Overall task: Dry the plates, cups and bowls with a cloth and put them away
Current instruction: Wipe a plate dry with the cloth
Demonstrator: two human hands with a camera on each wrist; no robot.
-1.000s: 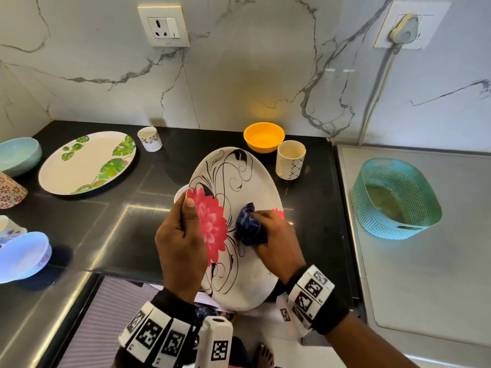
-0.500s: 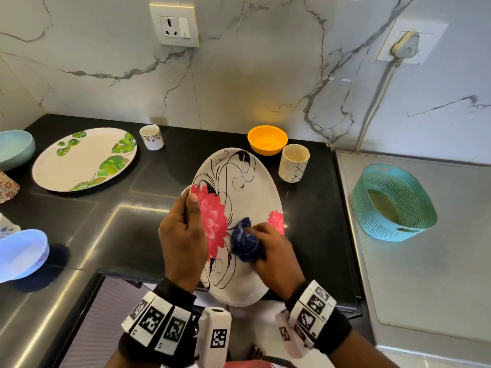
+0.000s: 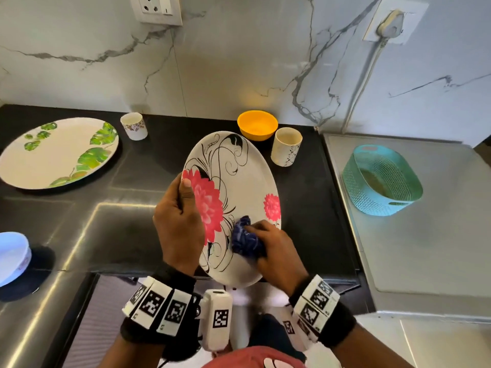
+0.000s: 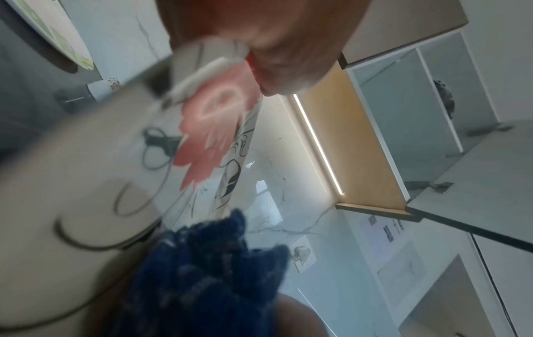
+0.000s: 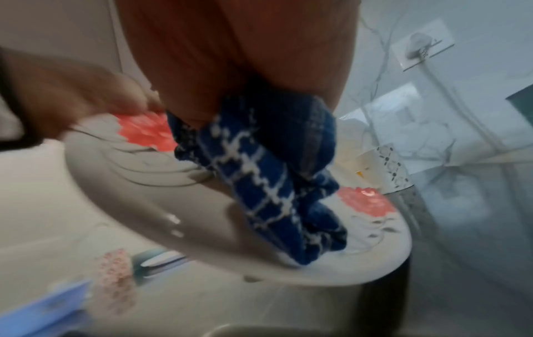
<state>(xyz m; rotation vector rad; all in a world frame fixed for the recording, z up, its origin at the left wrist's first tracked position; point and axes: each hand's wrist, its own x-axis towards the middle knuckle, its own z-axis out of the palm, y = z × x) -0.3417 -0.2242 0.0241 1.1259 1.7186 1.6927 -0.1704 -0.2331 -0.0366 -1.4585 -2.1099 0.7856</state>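
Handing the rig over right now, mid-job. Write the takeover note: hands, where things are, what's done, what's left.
Left hand grips the flower plate by its left rim, tilted over the counter edge.
Right hand presses a bunched blue cloth on the plate's lower face.
Done: nothing visibly put away.
Left: finish this plate, then the leaf plate, two cups, orange bowl, white bowl. Teal basket sits at right.

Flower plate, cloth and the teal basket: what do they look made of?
Flower plate: thin white rim and glossy printed face, likely melamine, possibly ceramic. Cloth: woven blue fabric with a white grid and soft bunched folds, probably cotton. Teal basket: moulded perforated walls with a cut-out handle and matte finish, plastic.
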